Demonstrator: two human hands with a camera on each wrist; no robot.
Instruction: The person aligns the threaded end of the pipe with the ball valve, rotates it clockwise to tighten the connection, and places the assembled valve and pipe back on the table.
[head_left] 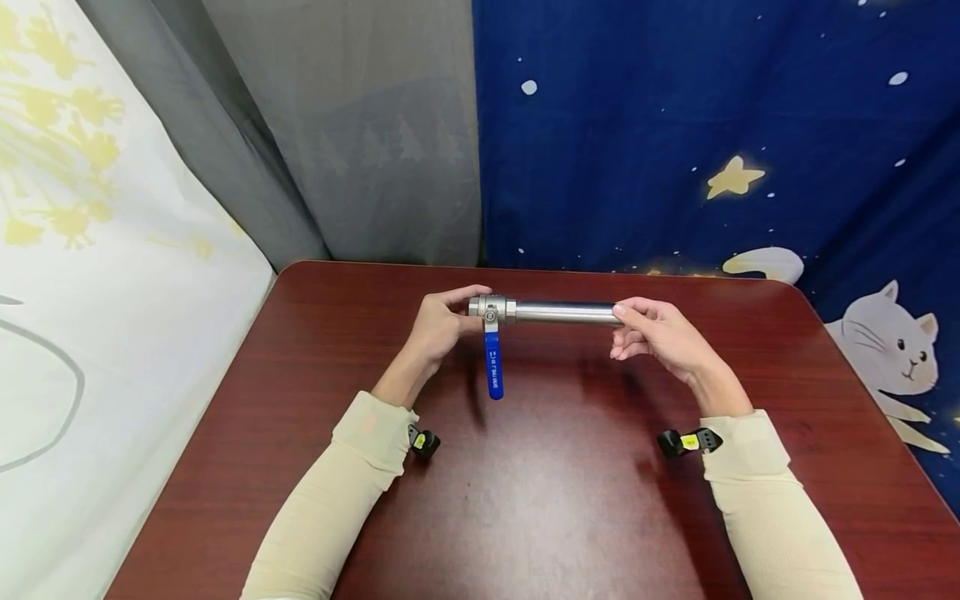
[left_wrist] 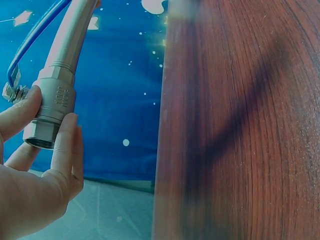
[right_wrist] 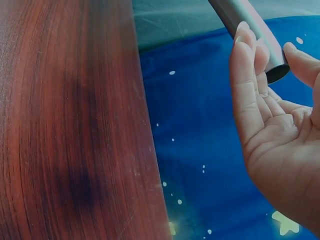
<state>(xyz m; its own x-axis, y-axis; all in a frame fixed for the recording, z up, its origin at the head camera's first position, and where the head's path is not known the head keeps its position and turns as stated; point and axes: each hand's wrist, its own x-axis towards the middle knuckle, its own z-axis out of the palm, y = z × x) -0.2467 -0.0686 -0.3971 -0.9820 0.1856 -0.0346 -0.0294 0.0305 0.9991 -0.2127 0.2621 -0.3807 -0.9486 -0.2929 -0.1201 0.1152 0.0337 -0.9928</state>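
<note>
A metal ball valve [head_left: 491, 309] with a blue lever handle [head_left: 493, 367] is joined at its right side to a straight steel pipe [head_left: 562, 312]. Both are held level above the table, casting shadows on it. My left hand [head_left: 437, 329] pinches the valve body between thumb and fingers; in the left wrist view the valve's open hex end [left_wrist: 42, 134] faces down. At the pipe's other end, my right hand [head_left: 671, 337] grips with thumb and fingers. The right wrist view shows the hollow pipe end [right_wrist: 277, 72] between them. The lever points toward me, untouched.
A dark red wooden table [head_left: 525, 500] lies below both hands. Behind it hang a grey curtain [head_left: 375, 125] and a blue curtain [head_left: 637, 125] with stars and a cat. White patterned fabric [head_left: 112, 333] borders the left side. Each sleeve cuff carries a small black camera [head_left: 424, 443].
</note>
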